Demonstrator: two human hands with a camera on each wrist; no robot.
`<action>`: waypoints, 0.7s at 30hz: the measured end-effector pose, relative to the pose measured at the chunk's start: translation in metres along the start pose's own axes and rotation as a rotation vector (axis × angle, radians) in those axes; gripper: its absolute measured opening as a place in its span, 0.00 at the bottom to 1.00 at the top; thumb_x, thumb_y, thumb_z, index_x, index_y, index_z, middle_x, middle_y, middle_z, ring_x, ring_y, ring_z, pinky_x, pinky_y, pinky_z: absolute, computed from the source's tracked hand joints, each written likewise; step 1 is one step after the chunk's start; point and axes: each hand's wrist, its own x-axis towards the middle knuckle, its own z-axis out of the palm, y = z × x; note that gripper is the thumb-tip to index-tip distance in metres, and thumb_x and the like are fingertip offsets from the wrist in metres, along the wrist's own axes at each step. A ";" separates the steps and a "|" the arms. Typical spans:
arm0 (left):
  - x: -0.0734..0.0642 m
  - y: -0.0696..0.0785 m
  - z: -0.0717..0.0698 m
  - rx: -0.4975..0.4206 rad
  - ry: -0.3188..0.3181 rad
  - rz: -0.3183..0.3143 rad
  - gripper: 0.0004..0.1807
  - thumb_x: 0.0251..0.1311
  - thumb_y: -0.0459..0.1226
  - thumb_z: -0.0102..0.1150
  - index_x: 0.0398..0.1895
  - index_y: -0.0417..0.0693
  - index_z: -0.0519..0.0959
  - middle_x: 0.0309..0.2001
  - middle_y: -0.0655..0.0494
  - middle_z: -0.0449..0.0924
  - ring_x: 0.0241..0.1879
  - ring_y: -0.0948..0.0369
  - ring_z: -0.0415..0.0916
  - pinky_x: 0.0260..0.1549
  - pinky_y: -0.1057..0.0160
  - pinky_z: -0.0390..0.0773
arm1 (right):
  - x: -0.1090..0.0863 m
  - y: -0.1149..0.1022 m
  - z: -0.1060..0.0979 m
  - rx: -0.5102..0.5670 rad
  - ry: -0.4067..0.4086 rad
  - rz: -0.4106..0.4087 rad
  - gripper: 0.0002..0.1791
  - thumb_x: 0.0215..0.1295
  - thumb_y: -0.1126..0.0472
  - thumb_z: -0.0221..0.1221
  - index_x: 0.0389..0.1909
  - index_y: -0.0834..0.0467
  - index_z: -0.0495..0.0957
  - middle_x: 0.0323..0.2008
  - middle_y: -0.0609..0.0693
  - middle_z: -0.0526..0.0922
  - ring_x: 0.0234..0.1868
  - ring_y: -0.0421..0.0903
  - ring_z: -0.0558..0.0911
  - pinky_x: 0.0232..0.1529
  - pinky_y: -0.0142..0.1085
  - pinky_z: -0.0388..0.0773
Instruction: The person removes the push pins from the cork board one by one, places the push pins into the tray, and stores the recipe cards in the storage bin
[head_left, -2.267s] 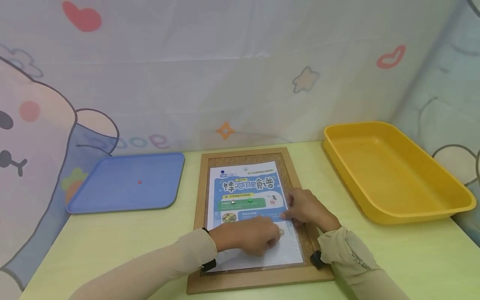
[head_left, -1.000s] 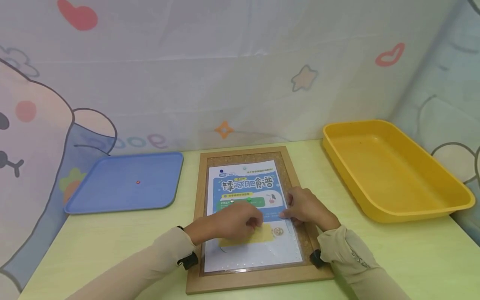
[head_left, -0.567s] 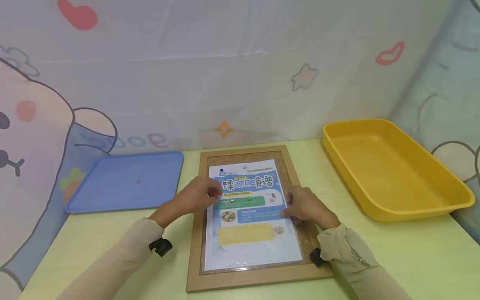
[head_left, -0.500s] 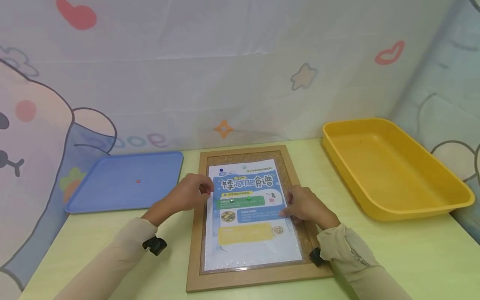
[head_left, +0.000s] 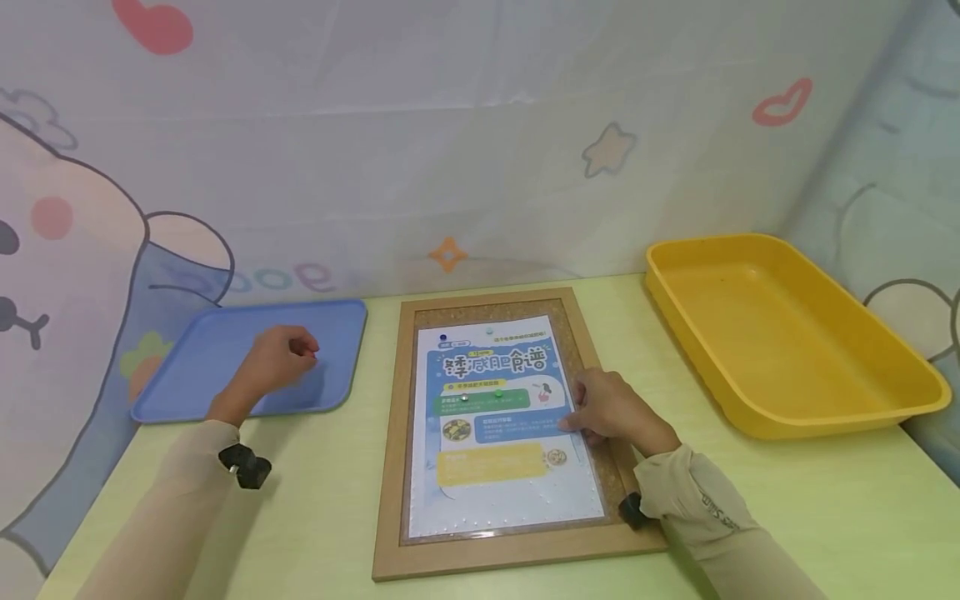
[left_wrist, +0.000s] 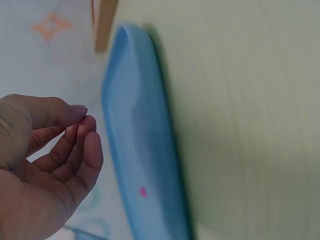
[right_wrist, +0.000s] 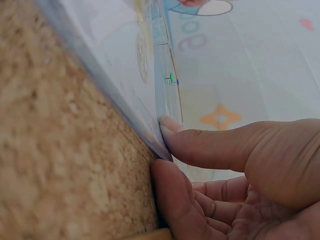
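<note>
We see a printed poster [head_left: 498, 429], with a glossy clear cover, lying over the cork of a wood-framed corkboard [head_left: 386, 500] on the pale tabletop [head_left: 330, 492]; in the poster's big heading we can read 减肥食谱 after stylised lettering at its left, while the smaller lines in the yellow, green and blue boxes are too small for us to make out with certainty; a dark blue pin [head_left: 443, 337] and a pale pin [head_left: 489, 332] stand near the top, with a silvery pin [head_left: 464, 398] and a green pin [head_left: 498, 393] lower down at the green box; the right hand [head_left: 609, 404] pinches the poster's right edge between thumb and forefinger, that edge raised from the cork in the right wrist view; the left hand [head_left: 277, 358] hangs over the blue tray [head_left: 198, 358], its thumb and forefinger tips together and its other fingers loosely bent, and we cannot tell whether anything sits between them; a small red object [left_wrist: 143, 191] lies in that tray; dark lettering on the right sleeve [head_left: 697, 492] is illegible to us; on the backdrop [head_left: 360, 167], pastel letters seem to spell a mirrored "good"; a deep yellow tray [head_left: 795, 333] stands at the right.
</note>
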 end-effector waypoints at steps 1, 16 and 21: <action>0.000 -0.010 -0.002 -0.003 0.009 -0.032 0.08 0.56 0.28 0.58 0.37 0.33 0.82 0.31 0.43 0.84 0.31 0.56 0.77 0.31 0.59 0.75 | 0.000 0.000 0.000 0.001 -0.001 0.001 0.18 0.54 0.65 0.73 0.36 0.65 0.72 0.28 0.56 0.79 0.19 0.45 0.78 0.22 0.30 0.78; -0.008 -0.063 -0.015 0.051 0.071 -0.184 0.06 0.53 0.30 0.60 0.31 0.32 0.82 0.27 0.44 0.83 0.27 0.57 0.73 0.27 0.62 0.70 | 0.000 0.001 -0.001 0.009 0.002 -0.018 0.18 0.53 0.66 0.73 0.34 0.65 0.71 0.27 0.57 0.79 0.18 0.44 0.78 0.21 0.31 0.79; -0.008 -0.066 -0.018 0.095 0.049 -0.217 0.05 0.52 0.29 0.59 0.30 0.33 0.81 0.29 0.40 0.83 0.30 0.50 0.74 0.27 0.61 0.69 | -0.001 0.000 0.000 0.006 0.000 -0.017 0.18 0.53 0.67 0.73 0.34 0.65 0.72 0.27 0.57 0.79 0.19 0.45 0.78 0.22 0.31 0.79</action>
